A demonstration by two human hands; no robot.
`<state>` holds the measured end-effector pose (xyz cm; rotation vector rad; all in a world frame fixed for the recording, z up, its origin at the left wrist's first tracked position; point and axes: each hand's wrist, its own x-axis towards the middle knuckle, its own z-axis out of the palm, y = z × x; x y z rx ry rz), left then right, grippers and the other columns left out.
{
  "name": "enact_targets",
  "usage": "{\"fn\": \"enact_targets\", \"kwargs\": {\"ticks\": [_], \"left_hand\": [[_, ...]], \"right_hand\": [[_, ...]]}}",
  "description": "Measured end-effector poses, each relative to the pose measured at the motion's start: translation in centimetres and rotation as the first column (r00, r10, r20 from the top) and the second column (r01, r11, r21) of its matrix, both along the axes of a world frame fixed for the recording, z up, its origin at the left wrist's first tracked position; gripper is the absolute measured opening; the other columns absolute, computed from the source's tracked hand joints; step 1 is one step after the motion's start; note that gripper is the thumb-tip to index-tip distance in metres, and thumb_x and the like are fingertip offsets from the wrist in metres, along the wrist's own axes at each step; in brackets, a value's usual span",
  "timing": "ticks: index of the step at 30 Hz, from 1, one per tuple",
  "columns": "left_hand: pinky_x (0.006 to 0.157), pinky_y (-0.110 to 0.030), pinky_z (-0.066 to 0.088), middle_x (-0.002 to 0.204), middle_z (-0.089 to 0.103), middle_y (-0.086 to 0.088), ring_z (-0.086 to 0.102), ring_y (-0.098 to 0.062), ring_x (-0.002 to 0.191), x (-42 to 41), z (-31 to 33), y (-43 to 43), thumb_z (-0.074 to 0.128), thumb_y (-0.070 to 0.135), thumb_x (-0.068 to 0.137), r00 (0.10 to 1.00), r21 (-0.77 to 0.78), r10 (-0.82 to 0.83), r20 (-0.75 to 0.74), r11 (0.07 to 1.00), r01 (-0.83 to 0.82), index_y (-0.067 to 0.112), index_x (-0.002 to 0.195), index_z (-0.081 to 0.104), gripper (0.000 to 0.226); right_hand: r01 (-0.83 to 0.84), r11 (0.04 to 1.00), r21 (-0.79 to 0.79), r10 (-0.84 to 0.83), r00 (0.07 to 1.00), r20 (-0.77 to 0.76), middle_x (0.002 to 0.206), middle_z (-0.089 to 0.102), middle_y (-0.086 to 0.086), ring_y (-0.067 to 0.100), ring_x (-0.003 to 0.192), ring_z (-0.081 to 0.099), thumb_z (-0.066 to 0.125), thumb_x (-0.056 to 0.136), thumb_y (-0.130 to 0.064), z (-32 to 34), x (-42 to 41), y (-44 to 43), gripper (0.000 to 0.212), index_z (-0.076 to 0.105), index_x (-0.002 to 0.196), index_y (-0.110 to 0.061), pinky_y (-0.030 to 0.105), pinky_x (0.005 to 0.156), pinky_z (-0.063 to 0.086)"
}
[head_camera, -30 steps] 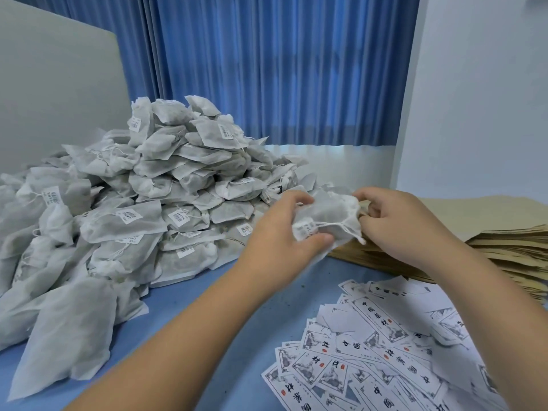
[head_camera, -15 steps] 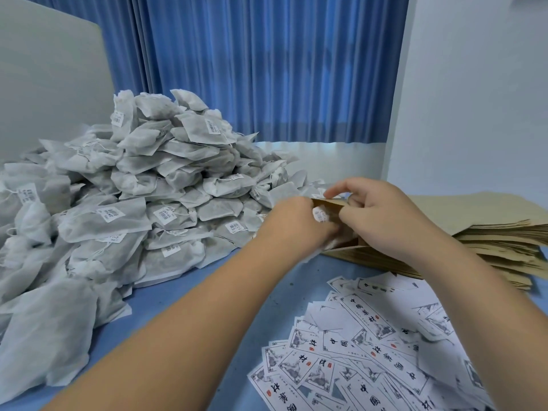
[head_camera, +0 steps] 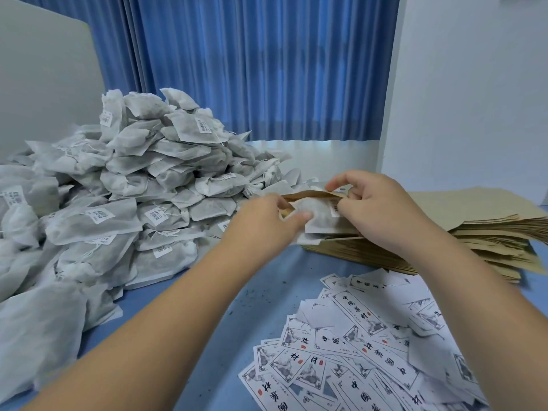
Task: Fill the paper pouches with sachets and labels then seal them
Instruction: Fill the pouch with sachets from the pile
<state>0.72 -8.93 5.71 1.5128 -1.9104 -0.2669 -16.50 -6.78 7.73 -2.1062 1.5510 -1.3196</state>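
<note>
A blue table (head_camera: 258,295) fills the view. A tall heap of white sachets (head_camera: 124,203) with small printed tags covers it from 8 to 11 o'clock. A flat stack of brown paper pouches (head_camera: 489,241) lies at 3 o'clock. Loose printed labels (head_camera: 355,351) overlap at 5 o'clock. Dark specks dot the bare centre.

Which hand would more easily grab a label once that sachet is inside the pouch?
Probably the right hand: the labels lie on its side, just below its forearm. The left hand, gripping the sachet at the pouch mouth, would have to cross over.
</note>
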Motion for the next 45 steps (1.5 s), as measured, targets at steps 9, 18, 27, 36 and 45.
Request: {"fn": "enact_targets", "kwargs": {"ticks": [9, 18, 27, 36, 45], "left_hand": [[0.069, -0.031, 0.056, 0.072, 0.063, -0.019, 0.058, -0.02, 0.059, -1.6, 0.9, 1.0, 0.064, 0.01, 0.083, 0.815, 0.223, -0.192, -0.547, 0.905, 0.363, -0.009, 0.085, 0.065, 0.019], [0.042, -0.013, 0.027, 0.046, 0.043, 0.008, 0.042, -0.006, 0.048, -4.6, -0.2, -1.0, 0.067, 0.018, 0.083, 0.949, -0.022, -0.309, -0.062, 0.951, 0.308, 0.019, 0.05, 0.047, 0.038], [0.063, -0.023, 0.044, 0.064, 0.059, 0.006, 0.054, -0.012, 0.067, -4.4, -0.8, -1.5, 0.062, 0.008, 0.083, 0.861, 0.003, -0.35, -0.369, 0.926, 0.377, 0.023, 0.061, 0.058, 0.027], [0.076, -0.028, 0.045, 0.104, 0.065, 0.003, 0.06, -0.02, 0.099, 6.2, -3.9, -3.6, 0.056, 0.021, 0.088, 0.967, -0.303, 0.209, 0.142, 0.94, -0.159, 0.022, 0.108, 0.067, 0.023], [0.076, -0.034, 0.039, 0.106, 0.059, -0.003, 0.056, -0.027, 0.101, 14.1, -6.1, -7.2, 0.045, 0.036, 0.089, 0.558, -0.276, 0.506, 0.658, 0.851, -0.447, 0.018, 0.105, 0.064, 0.03]], "right_hand": [[-0.029, 0.999, -0.014, 0.029, 1.0, -0.005, 0.04, 0.042, -0.011, 0.005, 0.043, 0.039, 0.049, 0.079, 0.001, 0.1, 0.5, 0.3, 0.033, 0.06, 0.087, -0.029, 0.018, 0.045, 0.031], [-0.055, 0.998, -0.042, 0.059, 0.994, 0.093, 0.047, 0.036, -0.006, 0.008, 0.045, 0.037, 0.046, 0.078, 0.005, 0.7, 1.1, 0.8, 0.039, 0.061, 0.096, -0.026, 0.019, 0.045, 0.038], [0.039, 0.999, -0.014, -0.039, 0.998, 0.045, 0.041, 0.038, -0.011, 0.007, 0.045, 0.037, 0.053, 0.078, -0.001, 0.0, 0.5, 0.1, 0.032, 0.063, 0.098, -0.023, 0.021, 0.05, 0.038], [0.04, 0.998, 0.04, -0.04, 0.999, 0.008, 0.042, 0.04, -0.009, 0.016, 0.052, 0.043, 0.056, 0.075, -0.008, -0.7, 0.4, 0.1, 0.029, 0.062, 0.098, -0.024, 0.032, 0.058, 0.042], [0.046, 0.998, 0.036, -0.044, 0.998, -0.055, 0.044, 0.039, -0.011, 0.01, 0.048, 0.038, 0.054, 0.079, -0.007, -1.3, 0.5, -0.4, 0.029, 0.061, 0.096, -0.03, 0.03, 0.054, 0.038]]}}
